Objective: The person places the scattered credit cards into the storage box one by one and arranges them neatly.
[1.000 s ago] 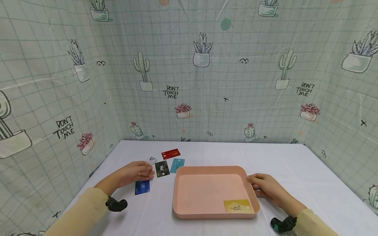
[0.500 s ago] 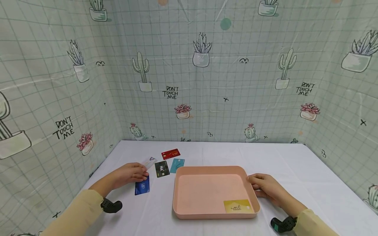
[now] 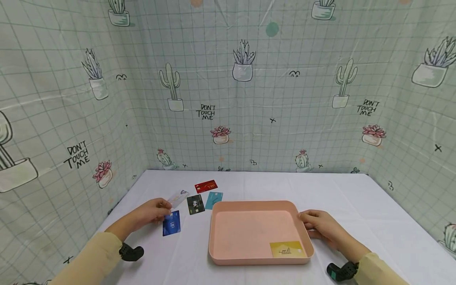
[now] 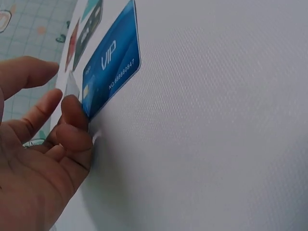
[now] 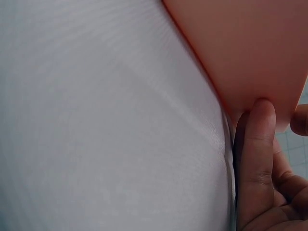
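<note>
My left hand (image 3: 151,211) hovers by the upper left corner of a blue VIP card (image 3: 171,224), its fingers loosely bent and holding nothing. In the left wrist view, fingertips lie right at the edge of that blue card (image 4: 113,60), and the thumb and index finger are apart. A pale see-through card (image 3: 178,198) lies just beyond the fingertips. My right hand (image 3: 322,225) grips the right side of a shallow pink tray (image 3: 254,204). In the right wrist view, one finger presses the tray's outer wall (image 5: 240,48) and another fingertip meets its rim.
A black card (image 3: 196,204), a teal card (image 3: 214,200) and a red VIP card (image 3: 206,186) lie beyond the tray's left corner. A yellow card (image 3: 286,249) rests in the tray's near right corner. White cloth covers the table (image 3: 303,186); patterned fabric hangs around it.
My left hand has drawn back to the left, uncovering more of the pale card and the blue card's upper part. The right hand and tray have stayed put.
</note>
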`<state>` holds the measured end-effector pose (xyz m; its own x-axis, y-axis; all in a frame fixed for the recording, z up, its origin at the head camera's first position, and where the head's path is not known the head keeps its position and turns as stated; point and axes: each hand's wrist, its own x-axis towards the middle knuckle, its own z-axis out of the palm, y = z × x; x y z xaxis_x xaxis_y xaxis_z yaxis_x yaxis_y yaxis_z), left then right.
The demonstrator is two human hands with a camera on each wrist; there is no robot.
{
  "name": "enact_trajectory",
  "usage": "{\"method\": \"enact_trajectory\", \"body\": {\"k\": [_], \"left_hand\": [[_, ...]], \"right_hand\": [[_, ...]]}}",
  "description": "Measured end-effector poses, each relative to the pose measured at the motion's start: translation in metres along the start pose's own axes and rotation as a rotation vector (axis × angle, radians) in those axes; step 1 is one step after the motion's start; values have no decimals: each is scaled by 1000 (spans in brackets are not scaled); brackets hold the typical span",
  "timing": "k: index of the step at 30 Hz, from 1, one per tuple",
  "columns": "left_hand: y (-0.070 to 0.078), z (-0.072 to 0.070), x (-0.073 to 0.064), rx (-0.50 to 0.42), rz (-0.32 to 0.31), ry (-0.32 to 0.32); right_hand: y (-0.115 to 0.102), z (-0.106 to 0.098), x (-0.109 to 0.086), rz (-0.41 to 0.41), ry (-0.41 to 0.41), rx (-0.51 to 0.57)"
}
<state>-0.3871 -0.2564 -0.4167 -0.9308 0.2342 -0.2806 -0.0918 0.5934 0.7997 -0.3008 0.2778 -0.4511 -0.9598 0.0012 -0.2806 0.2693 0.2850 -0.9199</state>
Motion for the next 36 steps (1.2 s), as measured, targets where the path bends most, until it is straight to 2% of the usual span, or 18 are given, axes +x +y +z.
{"method": "enact_trajectory", "body": {"k": [5,11,16,25,36], "left_hand": [[4,1,1,112,26,35],[10,4,2,268,96,36],[10,7,4,324,149,37],[10,8,0,339,166,22],[2,2,-9,213,146,-1]], "right_hand": [[-1,-1,-1,0,7,-2],[-2,-3,-2,-5,5,2],[-4,-5,-2,-11,8,6],[-2,-4,-2,-15,5,-2],[0,0,0,-4,13,11]]}}
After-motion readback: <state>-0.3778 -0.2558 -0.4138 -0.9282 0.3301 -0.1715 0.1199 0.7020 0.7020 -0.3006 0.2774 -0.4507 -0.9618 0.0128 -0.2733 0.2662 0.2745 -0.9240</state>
